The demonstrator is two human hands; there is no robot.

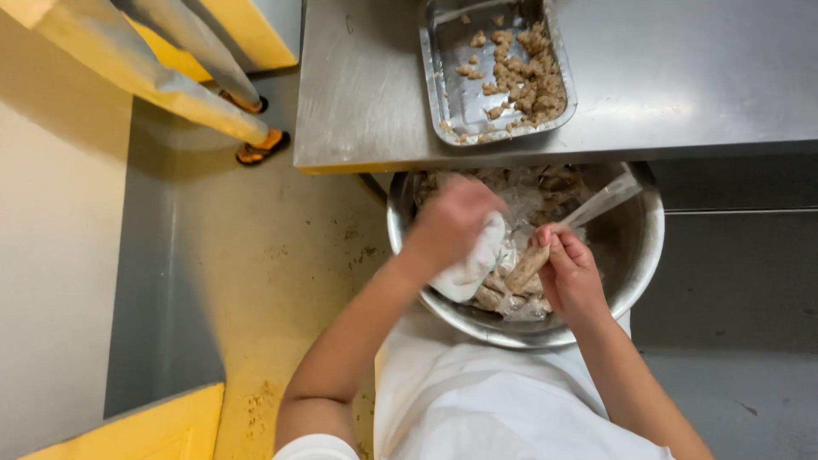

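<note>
Gripping a brownish piece (526,267) between closed fingers, the right hand (569,277) hangs over a metal bowl (646,247). The left hand (450,223) is blurred, its fingers seemingly closed on a white cloth (470,266) (it may be a wrapper) just left of the piece. Below the fingers the bowl holds many more pieces amid crumpled clear plastic (520,209). Beyond the fingers, on the steel table (699,77), a tray (443,77) carries crumbly brown bits along its right side, its left side mostly bare. Judging by that, much remains in the bowl. A clear strip (601,203) juts out right of the fingers.
</note>
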